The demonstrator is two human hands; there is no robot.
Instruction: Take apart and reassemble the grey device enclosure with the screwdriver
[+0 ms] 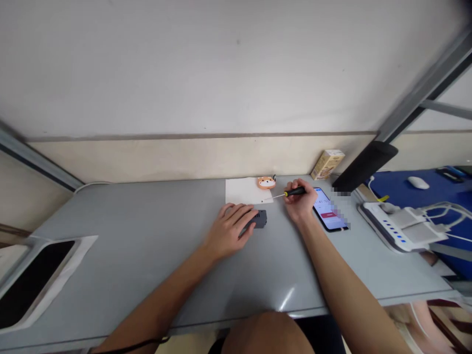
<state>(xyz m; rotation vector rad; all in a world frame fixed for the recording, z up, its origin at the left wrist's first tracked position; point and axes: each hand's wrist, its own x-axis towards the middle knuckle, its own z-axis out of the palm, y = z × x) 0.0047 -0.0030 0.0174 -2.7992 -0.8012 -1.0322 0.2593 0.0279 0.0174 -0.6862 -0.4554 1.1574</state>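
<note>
My left hand lies over a small dark grey slotted box on the desk, fingers across its top and thumb along its near side. Much of the box is hidden under the hand. In my right hand is a screwdriver with a black and yellow handle, its thin shaft pointing left. The tip hangs over or touches a white sheet of paper, close to a tiny dark piece, perhaps a screw. An orange and white animal-faced case sits on the paper's far right corner.
A lit phone lies right of my right hand. Beyond it stand a small carton and a leaning black cylinder. A power strip with plugs and cables is at the right edge. A black-screened tablet lies far left.
</note>
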